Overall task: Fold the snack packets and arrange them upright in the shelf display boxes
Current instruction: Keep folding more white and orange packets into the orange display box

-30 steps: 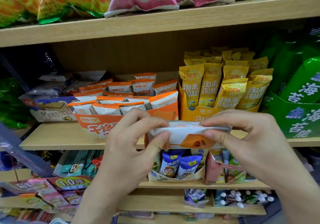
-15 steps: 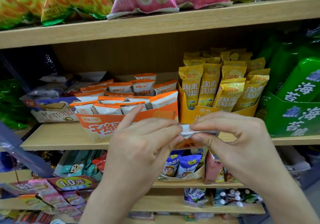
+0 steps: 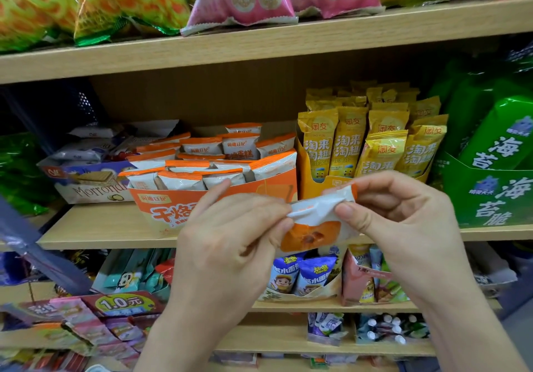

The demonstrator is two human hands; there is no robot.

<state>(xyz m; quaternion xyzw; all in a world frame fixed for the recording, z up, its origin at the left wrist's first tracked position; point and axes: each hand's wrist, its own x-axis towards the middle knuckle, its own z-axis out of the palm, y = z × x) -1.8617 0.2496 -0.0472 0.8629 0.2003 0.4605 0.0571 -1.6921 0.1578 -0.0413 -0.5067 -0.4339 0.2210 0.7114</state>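
Note:
A white and orange snack packet (image 3: 313, 221) is held in front of the middle shelf, its top edge bent over. My left hand (image 3: 230, 245) pinches its left end, and my right hand (image 3: 403, 221) pinches its right end between thumb and fingers. Behind the hands stands an orange display box (image 3: 161, 213) holding several matching white and orange packets (image 3: 202, 167), mostly upright. The box's right front part is hidden by my hands.
A yellow display box (image 3: 328, 183) of upright yellow packets stands to the right, then a green box (image 3: 490, 195). A wafer box (image 3: 86, 181) sits at the left. The wooden shelf edge (image 3: 101, 236) runs below; more snack boxes fill the lower shelves and bags the top shelf.
The packet's top edge has been folded down; my hands drew together over it, and have now spread slightly, the right end lifted higher.

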